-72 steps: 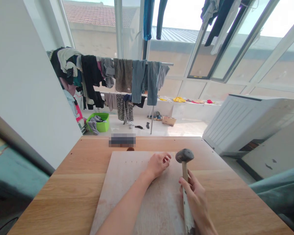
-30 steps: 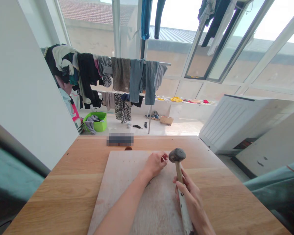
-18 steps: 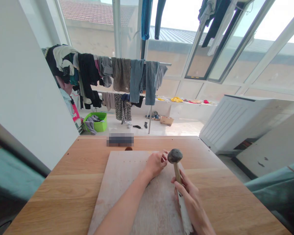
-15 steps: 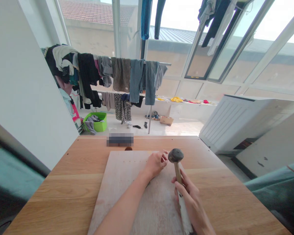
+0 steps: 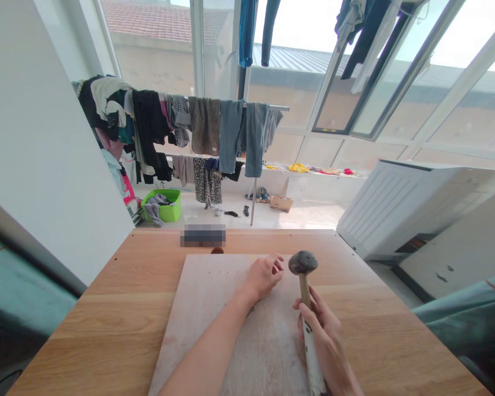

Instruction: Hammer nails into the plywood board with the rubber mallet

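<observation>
Hammer (image 5: 302, 263), held in the right hand (image 5: 325, 341). The fingers are wrapped tight round the pale wooden handle about halfway along its length. The handle runs toward the viewer, and its near end leaves the lower edge of the view. The dark, rounded head points away from the viewer and is raised above the far part of a pale board (image 5: 206, 308), just to the right of the left hand (image 5: 264, 276) and a little apart from it.

The left hand rests on the board with the forearm lying along it. Its fingers are curled and the fingertips drawn together in a pinch beside the hammer head. What they pinch is too small to make out.

A row of small dark dots (image 5: 218, 272) marks the board near its far edge, left of the left hand. The board lies flat on a wooden table (image 5: 119, 319). A small brown round object (image 5: 217, 251) sits on the table just beyond the board's far edge.

Beyond the table, a drying rack (image 5: 278, 108) is hung with clothes, and a green basket (image 5: 167, 206) of laundry stands on the floor to its left. A white ribbed cabinet (image 5: 396, 203) stands to the right, below large windows.
</observation>
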